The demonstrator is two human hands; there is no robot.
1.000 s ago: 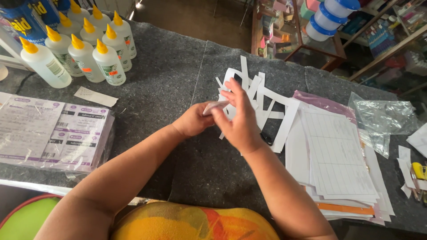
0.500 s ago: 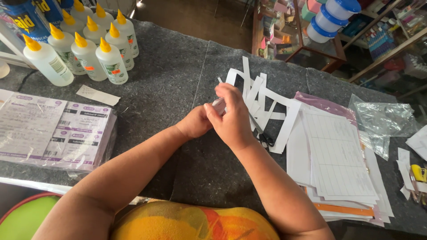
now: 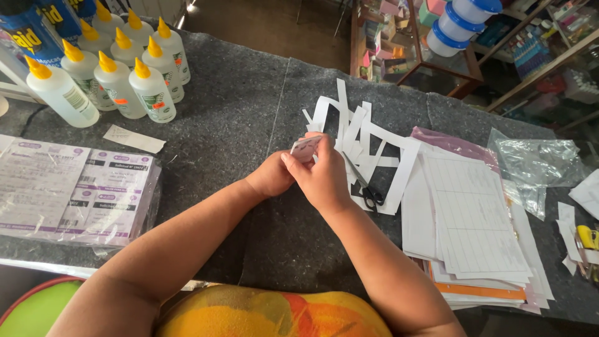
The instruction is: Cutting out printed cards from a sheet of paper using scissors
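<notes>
Both my hands meet over the grey felt-covered table. My left hand and my right hand together pinch a small stack of white paper pieces held up between the fingertips. Just behind the hands lies a heap of white paper offcut strips. Black-handled scissors rest on those strips, right of my right hand.
Several white glue bottles with yellow caps stand at the back left. A wrapped pack of printed sheets lies at the left. A stack of ruled sheets and clear plastic bags lie at the right. A paper slip lies near the bottles.
My hands have stayed together with the paper pieces, shifting slightly; the small stack now stands a little higher between the fingertips.
</notes>
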